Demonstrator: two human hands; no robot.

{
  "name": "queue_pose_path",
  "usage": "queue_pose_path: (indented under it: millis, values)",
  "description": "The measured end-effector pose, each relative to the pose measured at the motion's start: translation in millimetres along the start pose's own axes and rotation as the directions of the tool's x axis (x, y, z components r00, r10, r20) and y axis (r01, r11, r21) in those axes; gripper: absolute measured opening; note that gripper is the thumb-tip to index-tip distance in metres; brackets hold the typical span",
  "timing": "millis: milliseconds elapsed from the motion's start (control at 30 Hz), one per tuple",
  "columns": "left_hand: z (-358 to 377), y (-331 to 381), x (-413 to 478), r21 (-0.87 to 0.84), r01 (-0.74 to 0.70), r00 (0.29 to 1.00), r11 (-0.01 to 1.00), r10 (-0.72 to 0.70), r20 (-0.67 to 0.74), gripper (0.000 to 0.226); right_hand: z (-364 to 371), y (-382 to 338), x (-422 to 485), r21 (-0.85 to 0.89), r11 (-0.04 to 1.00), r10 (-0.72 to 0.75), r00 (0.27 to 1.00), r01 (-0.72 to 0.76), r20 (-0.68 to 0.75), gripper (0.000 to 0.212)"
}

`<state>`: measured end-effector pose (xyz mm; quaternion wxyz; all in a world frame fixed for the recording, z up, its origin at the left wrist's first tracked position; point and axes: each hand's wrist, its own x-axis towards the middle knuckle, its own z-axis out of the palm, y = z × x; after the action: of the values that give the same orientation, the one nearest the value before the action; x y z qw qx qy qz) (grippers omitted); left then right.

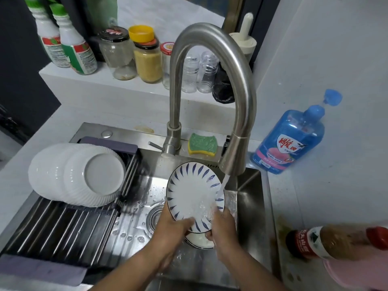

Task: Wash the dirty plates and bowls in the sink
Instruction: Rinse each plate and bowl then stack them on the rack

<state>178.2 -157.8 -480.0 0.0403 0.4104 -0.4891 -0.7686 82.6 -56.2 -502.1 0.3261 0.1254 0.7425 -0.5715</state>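
Across the counter cut-out, the stainless steel sink (pixel 249 185) has a roll-up drying rack (pixel 63 227) laid over its left half, and the arched steel faucet (pixel 210 32) pours a stream of water (pixel 222 183) into its right half. A row of overlapping white ribbed plates (pixel 84 175) lies bottoms-up on the rack's far end. Over the basin, the blue-leaf plate (pixel 189 192) is held tilted, face up, with the stream striking its right side. The left hand (pixel 170 229) grips its lower left rim, thumb laid across the face. The right hand (pixel 223 229) curls over the lower right rim, its fingers blurred by water. Just below the hands sits another white dish (pixel 199 241) with a dark rim. A blue dish-soap bottle (pixel 289 139) stands on the counter right of the sink, and a green-and-yellow sponge (pixel 202 143) rests on the ledge behind the faucet.
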Motion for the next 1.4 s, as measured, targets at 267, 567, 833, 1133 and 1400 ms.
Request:
queue_pose_path:
  millis: [267, 567, 833, 1133, 1400]
  values:
    - [-43.5, 56.4, 27.2, 0.32, 0.151, 0.963, 0.935, -0.212, 0.166, 0.028, -32.5, -52.3, 33.3, -0.56, 0.745, -0.275, 0.932, 0.363, 0.238, 0.019]
    - [-53.0, 51.2, 9.9, 0.441, -0.193, 0.956, 0.876, 0.066, 0.286, 0.064, -54.3, -75.8, 31.5, -0.502, 0.865, 0.15, 0.947, 0.013, 0.284, 0.022]
    - [-69.0, 43.9, 3.9, 0.55, -0.576, 0.817, 0.605, 0.409, 0.405, 0.021, -55.3, -88.5, 19.3, -0.352, 0.876, 0.437, 0.85, -0.328, 0.295, 0.022]
    - [-104.7, 66.6, -4.4, 0.292, -0.389, 0.907, 0.874, 0.307, 0.29, 0.021, -1.9, -49.5, -1.3, 0.058, 0.916, 0.354, 0.867, -0.397, 0.351, 0.041]
    - [-147.5, 58.4, -29.7, 0.038, -0.31, 0.951, 0.95, 0.31, 0.026, 0.035, 69.2, -47.4, -32.1, 0.013, 0.995, 0.085, 0.922, -0.097, 0.378, 0.024]
